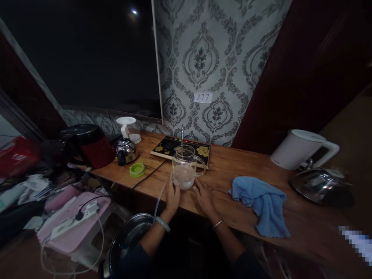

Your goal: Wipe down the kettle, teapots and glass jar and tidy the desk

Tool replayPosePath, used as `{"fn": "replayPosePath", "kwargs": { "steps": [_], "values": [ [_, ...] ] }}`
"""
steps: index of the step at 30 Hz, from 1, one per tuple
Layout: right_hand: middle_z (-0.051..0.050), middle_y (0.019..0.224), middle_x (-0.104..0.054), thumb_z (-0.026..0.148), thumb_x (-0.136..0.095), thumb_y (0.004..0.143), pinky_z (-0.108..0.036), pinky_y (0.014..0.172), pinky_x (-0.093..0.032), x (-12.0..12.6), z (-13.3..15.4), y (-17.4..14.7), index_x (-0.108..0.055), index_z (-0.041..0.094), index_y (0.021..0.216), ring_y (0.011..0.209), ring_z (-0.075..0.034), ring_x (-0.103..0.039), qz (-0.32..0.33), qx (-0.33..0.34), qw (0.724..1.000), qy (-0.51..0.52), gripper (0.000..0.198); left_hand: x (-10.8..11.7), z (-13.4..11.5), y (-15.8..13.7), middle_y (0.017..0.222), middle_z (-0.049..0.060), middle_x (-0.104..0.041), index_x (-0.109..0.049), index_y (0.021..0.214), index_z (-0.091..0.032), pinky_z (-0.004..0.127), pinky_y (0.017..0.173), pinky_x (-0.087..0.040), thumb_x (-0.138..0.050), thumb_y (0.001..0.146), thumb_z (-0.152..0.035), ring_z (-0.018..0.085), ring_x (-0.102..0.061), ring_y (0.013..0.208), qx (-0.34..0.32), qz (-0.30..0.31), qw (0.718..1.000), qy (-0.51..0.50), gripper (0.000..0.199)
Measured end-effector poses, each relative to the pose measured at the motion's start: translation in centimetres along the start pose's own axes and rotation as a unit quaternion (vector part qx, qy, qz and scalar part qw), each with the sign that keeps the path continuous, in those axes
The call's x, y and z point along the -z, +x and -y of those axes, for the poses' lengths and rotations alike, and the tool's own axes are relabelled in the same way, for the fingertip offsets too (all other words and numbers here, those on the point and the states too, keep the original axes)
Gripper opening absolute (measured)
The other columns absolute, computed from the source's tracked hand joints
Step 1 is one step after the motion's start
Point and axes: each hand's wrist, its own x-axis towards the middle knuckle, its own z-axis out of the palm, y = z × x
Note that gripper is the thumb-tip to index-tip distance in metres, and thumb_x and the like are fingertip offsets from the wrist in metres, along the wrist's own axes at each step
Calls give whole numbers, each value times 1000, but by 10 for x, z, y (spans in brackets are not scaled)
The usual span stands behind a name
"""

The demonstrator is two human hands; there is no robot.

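- At the front edge of the wooden bench [226, 162] stands a clear glass jug [183, 174], upright, its handle turned to the right, apparently with clear liquid in its lower part.
- Beside the jug's lower left wall, the left hand [173, 195] has its fingers loosely open, seemingly touching the glass; a resting or steadying contact looks likelier than a grip.
- Just off the other side, the right hand [204, 197] is spread with nothing in its fingers, below the handle; whether a fingertip meets the glass I cannot tell. Hands set so on both sides could check a slide either way.
- Behind the jug lies a black flower-patterned electric hob [159, 145], a red light lit among its buttons. A slender upright piece [182, 133] shows at the jug's mouth; whether it is a spout or a tube is unclear.
- Below the edge, a clear tube [157, 205] hangs into a dark pot [142, 219], a low spot that would suit drawing or draining liquid.
- Along the right, a blue cloth [258, 197] lies crumpled within easy reach, probably handy for drips; a white electric kettle [296, 149] stands farther back.
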Motion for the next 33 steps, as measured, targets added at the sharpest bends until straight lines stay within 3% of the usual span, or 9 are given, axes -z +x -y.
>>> {"fn": "replayPosePath", "kwargs": {
  "steps": [26,33],
  "values": [
    [-13,136,-69,39,-43,100,-51,110,-46,-6,-6,0,-60,20,142,126,-29,-62,-4,0,1000,-12,50,0,10,1,158,16,-48,-45,152,-18,50,127,-29,-46,99,-47,29,-40,151,1,-10,1000,-8,61],
    [-12,139,-67,39,-43,100,-51,112,-45,-4,-4,-1,-59,21,143,130,-28,-60,-3,-2,1000,-1,50,1,8,-1,162,16,-42,-42,153,-17,51,127,-28,-45,99,-42,28,-36,153,-6,1,1000,-8,59]
  ]
}}
